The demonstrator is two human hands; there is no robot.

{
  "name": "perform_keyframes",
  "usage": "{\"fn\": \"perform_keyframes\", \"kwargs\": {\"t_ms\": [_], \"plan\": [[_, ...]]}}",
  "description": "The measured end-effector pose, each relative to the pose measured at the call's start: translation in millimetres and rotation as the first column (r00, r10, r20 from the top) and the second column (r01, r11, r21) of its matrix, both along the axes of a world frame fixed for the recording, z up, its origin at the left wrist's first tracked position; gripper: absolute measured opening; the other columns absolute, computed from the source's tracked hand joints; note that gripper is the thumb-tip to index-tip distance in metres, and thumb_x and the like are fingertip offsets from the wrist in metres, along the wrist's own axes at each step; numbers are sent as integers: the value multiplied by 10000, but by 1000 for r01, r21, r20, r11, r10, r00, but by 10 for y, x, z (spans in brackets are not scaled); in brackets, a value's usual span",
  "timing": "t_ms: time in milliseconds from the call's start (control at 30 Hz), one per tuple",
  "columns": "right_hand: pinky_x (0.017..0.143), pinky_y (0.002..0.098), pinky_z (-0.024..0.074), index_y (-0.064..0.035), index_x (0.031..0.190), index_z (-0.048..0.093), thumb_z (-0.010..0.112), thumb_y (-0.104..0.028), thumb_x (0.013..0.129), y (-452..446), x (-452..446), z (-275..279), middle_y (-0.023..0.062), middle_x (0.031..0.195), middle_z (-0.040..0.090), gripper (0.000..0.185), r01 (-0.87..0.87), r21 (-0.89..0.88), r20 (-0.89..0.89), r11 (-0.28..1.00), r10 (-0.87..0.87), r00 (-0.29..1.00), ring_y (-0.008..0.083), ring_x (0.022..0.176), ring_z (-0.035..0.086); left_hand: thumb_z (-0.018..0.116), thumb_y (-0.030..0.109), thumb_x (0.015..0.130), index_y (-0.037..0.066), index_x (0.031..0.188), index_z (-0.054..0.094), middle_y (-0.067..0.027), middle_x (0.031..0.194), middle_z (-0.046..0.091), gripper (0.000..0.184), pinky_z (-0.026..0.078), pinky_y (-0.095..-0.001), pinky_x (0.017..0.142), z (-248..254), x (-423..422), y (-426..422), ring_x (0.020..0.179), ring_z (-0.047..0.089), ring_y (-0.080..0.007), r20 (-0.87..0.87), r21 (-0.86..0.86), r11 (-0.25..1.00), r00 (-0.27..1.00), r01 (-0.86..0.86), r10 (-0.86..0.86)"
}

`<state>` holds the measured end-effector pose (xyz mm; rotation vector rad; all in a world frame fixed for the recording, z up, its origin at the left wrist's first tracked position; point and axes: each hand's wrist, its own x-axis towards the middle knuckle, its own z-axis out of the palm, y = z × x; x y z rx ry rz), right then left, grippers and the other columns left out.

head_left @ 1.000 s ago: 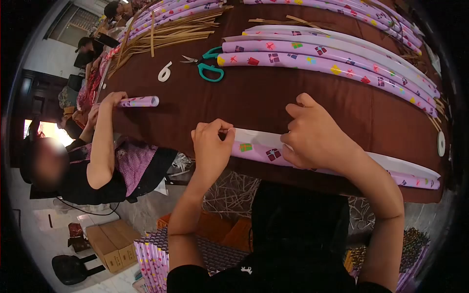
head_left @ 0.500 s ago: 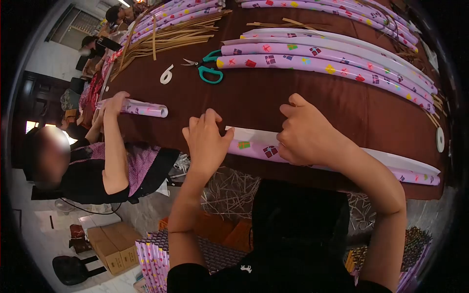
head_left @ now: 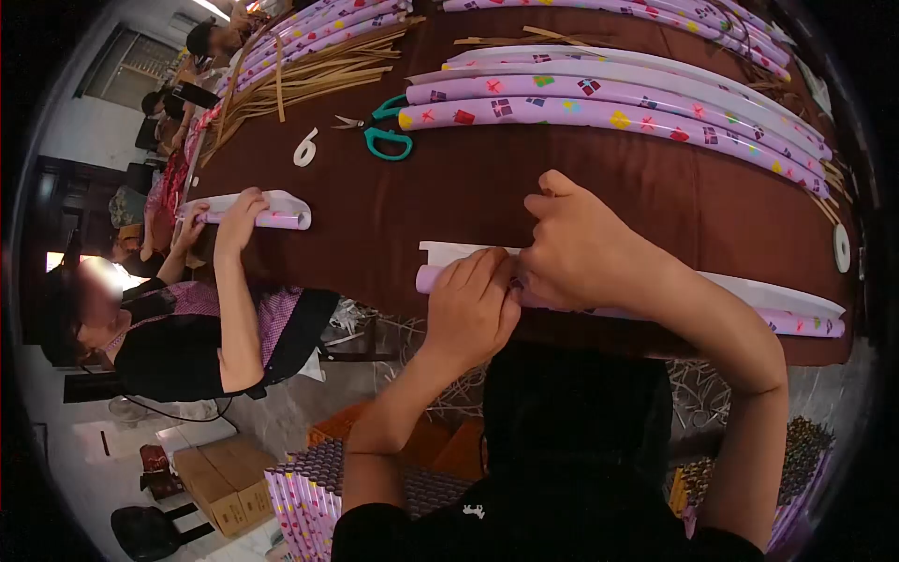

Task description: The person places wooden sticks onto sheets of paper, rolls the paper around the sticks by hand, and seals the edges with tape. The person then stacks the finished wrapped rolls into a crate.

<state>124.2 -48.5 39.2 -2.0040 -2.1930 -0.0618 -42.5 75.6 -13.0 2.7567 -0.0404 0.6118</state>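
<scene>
A lilac wrapping paper roll printed with colourful gifts lies along the table's near edge, its white loose edge standing up behind it. My left hand is on the roll near its left end, fingers together and curled over the paper. Close beside it, my right hand is closed above the roll, knuckles up. Whatever its fingers hold, if anything, is hidden. Both hands cover the middle part of the roll, and their fingertips nearly meet.
Teal-handled scissors and a white tape roll lie beyond my hands. Several finished rolls and brown strips are at the back. Another tape roll is at right. A co-worker handles a roll at left.
My left hand has moved right and down onto the roll, beside my right hand. The right hand stays in nearly the same place. The co-worker's roll now shows its white flap lifted.
</scene>
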Motion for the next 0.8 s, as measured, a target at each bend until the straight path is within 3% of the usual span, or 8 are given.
{"fn": "perform_keyframes", "kwargs": {"t_ms": [67,133,233,267,333,533,633,800], "plan": [[853,326,354,-98,642,679,686,-373,769,-43,14,8,42,558,613,303,-8,-28,8,1000,8,1000,207,737,575,625,150,807,-18,1087,644,-145,1159,617,327,480,-406,869,-33,1,-8,1046,602,-300,-10,-21,1000,1000,0,0],[922,382,374,-87,890,648,706,-297,787,-125,36,78,25,621,572,241,46,94,-10,995,-46,999,222,724,558,633,156,806,-12,1057,654,-142,1165,620,304,480,-408,867,-63,7,-1,1055,603,-298,45,52,999,999,-4,2],[904,389,375,-86,985,577,736,-258,786,-329,179,285,33,668,587,307,65,39,-39,997,-63,997,236,713,560,625,176,798,1,1029,661,-137,1153,632,293,483,-402,855,-68,13,-6,1056,605,-287,31,107,994,999,-22,18],[904,389,375,-86,985,577,736,-258,786,-425,211,362,33,668,587,307,73,18,-32,997,-73,997,236,713,560,620,182,795,13,1025,663,-126,1138,635,289,484,-395,844,-70,26,0,1047,608,-280,36,106,994,999,-18,14],[836,373,388,-53,950,580,741,-272,804,-655,274,527,82,666,608,308,185,-31,-225,982,-187,956,262,751,606,617,182,799,23,1027,667,-111,1123,636,283,484,-389,834,-34,36,-12,1035,612,-271,75,141,990,997,-27,16],[832,399,380,-43,962,565,771,-272,801,-1407,304,720,79,700,580,348,530,-181,-116,829,-553,825,273,746,593,594,217,830,23,1068,678,-100,1111,646,318,480,-385,836,-58,33,4,1025,620,-263,55,180,983,998,-29,20],[856,431,369,-33,972,587,811,-375,750,-1736,282,596,62,698,567,466,716,-85,-46,693,-720,692,282,725,574,571,222,851,21,1078,679,-109,1123,649,321,475,-399,863,-63,19,2,1048,618,-272,27,180,983,999,-34,29],[882,460,364,-44,935,585,823,-422,718,-2066,204,363,55,688,567,496,779,56,122,625,-778,616,283,746,548,538,207,877,10,1102,669,-120,1139,642,326,482,-419,857,-75,8,3,1058,613,-297,17,188,982,1000,-27,24]]}}
